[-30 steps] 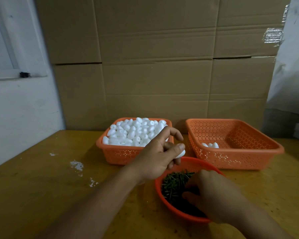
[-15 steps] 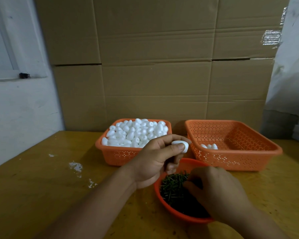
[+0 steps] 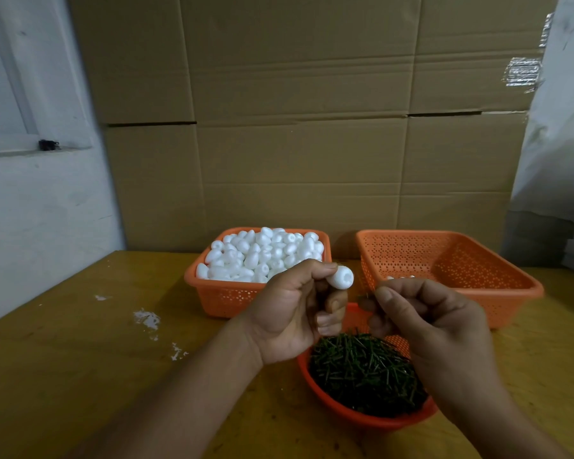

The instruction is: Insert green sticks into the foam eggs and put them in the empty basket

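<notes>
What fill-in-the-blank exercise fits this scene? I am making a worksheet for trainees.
1. The left hand holds a white foam ____ between thumb and fingers.
2. The green sticks lie in a round ____ bowl.
3. The basket of foam eggs stands to the ____ of the nearly empty basket.
4. The right hand pinches something small and ____ in colour.

Missing words: egg; orange; left; green

two square orange baskets (image 3: pixel 451 260) (image 3: pixel 212 289), one round orange bowl (image 3: pixel 355 415), two hands (image 3: pixel 292 313) (image 3: pixel 438 329), one held foam egg (image 3: pixel 342 277), countless green sticks (image 3: pixel 362 369).
</notes>
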Demonstrator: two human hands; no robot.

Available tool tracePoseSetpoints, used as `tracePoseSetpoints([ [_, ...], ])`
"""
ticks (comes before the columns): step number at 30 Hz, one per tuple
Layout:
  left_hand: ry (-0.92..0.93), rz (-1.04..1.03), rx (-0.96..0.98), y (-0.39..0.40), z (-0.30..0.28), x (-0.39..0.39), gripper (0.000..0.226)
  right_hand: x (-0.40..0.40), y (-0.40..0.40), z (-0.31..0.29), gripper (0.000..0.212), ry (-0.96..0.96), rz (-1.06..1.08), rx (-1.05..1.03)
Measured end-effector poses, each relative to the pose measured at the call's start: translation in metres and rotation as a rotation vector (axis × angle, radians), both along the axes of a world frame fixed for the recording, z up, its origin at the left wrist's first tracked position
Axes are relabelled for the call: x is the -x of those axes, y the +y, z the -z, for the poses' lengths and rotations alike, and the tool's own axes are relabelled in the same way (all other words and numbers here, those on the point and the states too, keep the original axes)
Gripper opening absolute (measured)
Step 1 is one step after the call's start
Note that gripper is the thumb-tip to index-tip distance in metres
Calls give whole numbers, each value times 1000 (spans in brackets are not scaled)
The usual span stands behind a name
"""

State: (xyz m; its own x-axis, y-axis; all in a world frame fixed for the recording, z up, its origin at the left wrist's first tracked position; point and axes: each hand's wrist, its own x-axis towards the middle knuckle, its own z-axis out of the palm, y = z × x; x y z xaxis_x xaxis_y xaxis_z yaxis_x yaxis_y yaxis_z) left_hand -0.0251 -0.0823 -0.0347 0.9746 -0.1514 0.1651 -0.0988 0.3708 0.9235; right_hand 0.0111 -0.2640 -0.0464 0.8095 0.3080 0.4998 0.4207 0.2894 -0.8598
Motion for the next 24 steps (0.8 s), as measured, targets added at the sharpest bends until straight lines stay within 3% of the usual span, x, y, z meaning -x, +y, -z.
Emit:
tracePoseSetpoints([
  [9, 6, 43, -1, 0, -2, 0, 20, 6, 3, -2, 19, -28, 2, -144],
  [17, -6, 23, -31, -2, -3, 2, 17, 6, 4, 2, 10, -213, 89, -67],
  [24, -5, 32, -42, -3, 0, 0, 18, 9, 4, 5, 8, -451, 294, 56],
])
